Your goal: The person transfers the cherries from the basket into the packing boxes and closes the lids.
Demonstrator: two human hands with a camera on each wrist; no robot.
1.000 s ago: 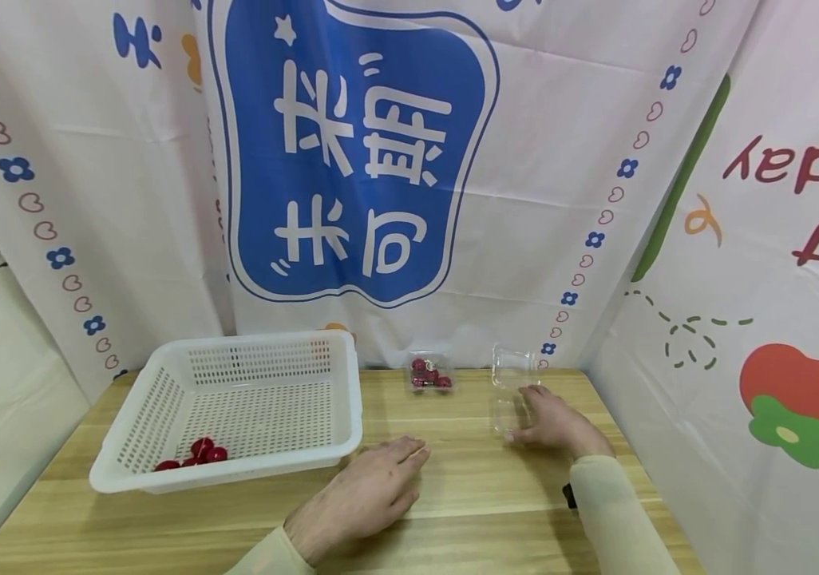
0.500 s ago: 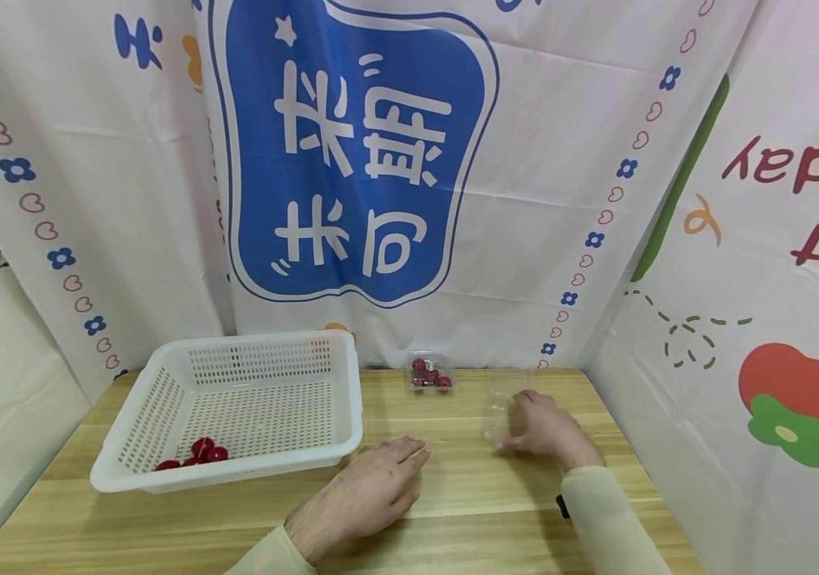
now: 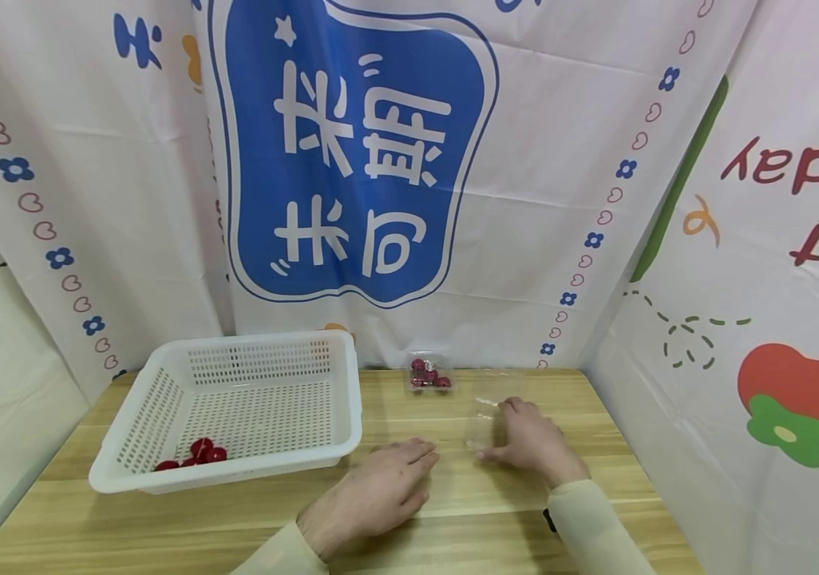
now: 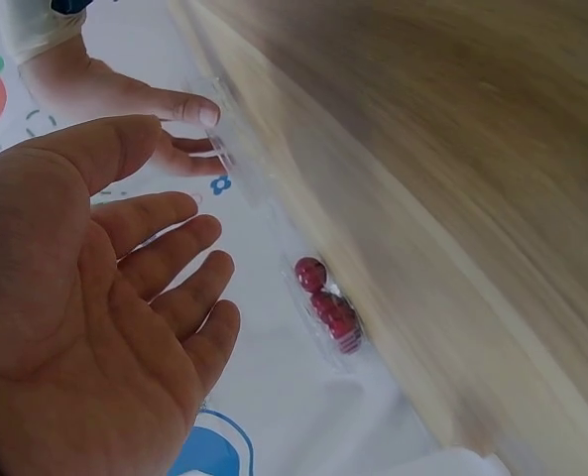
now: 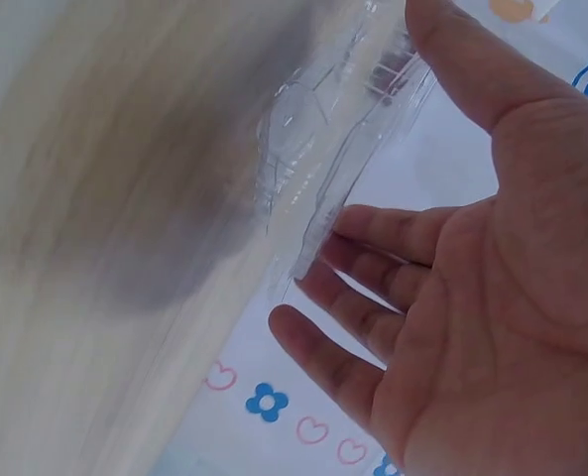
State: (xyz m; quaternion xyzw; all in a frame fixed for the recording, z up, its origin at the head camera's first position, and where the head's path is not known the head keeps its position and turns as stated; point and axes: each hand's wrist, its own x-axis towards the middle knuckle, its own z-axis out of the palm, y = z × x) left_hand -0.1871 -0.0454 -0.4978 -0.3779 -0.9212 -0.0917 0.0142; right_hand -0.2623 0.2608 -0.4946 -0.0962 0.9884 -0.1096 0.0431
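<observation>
In the head view my right hand grips an open, see-through plastic clamshell box by its right side. The right wrist view puts the thumb at one edge of the clamshell box and several fingertips at another; nothing shows inside it. My left hand hovers over or rests near the table's middle, fingers extended, palm bare in the left wrist view. Beyond it, at the back edge, stands a second clear box with several dark red balls or fruits inside.
A white perforated plastic basket stands on the left of the wooden table, with several red round fruits in its near left corner. Printed white curtains hang behind and beside the table.
My right hand has drawn the clamshell box to the left and slightly nearer. My left hand has shifted a little to the right. Basket and filled box have stayed put.
</observation>
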